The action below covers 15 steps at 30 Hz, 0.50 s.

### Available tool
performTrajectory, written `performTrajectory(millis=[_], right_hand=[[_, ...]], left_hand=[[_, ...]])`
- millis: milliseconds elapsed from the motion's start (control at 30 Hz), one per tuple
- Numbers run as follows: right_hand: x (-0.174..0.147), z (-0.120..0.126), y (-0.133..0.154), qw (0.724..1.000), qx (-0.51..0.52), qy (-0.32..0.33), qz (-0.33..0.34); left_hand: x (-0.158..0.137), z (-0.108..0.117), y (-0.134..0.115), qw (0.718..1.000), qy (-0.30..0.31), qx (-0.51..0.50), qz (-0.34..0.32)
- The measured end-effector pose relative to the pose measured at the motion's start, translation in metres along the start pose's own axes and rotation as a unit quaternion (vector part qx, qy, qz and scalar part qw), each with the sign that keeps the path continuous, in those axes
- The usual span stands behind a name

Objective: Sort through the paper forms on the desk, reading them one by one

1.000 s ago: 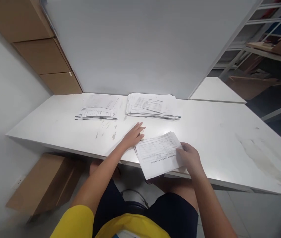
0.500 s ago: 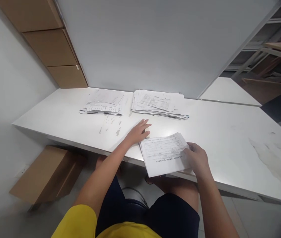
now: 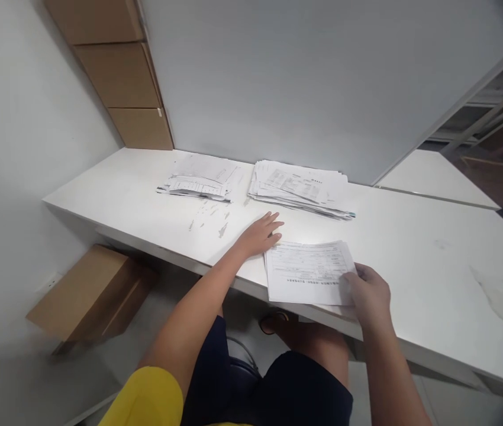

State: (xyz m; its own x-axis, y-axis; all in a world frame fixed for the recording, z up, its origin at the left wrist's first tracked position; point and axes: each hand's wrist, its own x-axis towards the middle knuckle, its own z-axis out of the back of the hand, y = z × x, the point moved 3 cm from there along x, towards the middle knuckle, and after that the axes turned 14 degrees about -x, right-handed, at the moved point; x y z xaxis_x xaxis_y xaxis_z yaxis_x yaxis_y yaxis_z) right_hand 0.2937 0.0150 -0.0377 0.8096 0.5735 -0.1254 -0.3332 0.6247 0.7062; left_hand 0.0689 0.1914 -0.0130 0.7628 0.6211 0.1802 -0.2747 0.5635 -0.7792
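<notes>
The right hand [image 3: 370, 293] grips a sheaf of printed papers [image 3: 307, 272] by its right edge, thumb on top, at the near edge of a white table [image 3: 411, 254]. The left hand [image 3: 258, 235] lies by the sheaf's far left corner, fingers outstretched; what lies under them is too hidden to tell. Beyond, two piles of paper, a smaller left one [image 3: 200, 176] and a thicker right one [image 3: 302, 184], lie apart before a grey panel [image 3: 322, 77]. Cardboard boxes [image 3: 118, 74] stand stacked at the table's far left.
</notes>
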Motion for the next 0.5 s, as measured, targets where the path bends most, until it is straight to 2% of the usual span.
performTrajectory(millis=[167, 300, 500], right_hand=[[-0.005, 0.000, -0.005, 1.000, 0.014, -0.001, 0.012], [-0.011, 0.001, 0.001, 1.000, -0.002, 0.012, 0.021], [-0.014, -0.003, 0.005, 0.999, -0.017, -0.004, 0.031]], left_hand=[[-0.002, 0.000, 0.000, 1.000, -0.003, 0.015, -0.026], [-0.003, 0.002, -0.001, 0.999, 0.019, 0.031, -0.004], [-0.004, 0.003, -0.003, 0.995, 0.038, 0.095, 0.009]])
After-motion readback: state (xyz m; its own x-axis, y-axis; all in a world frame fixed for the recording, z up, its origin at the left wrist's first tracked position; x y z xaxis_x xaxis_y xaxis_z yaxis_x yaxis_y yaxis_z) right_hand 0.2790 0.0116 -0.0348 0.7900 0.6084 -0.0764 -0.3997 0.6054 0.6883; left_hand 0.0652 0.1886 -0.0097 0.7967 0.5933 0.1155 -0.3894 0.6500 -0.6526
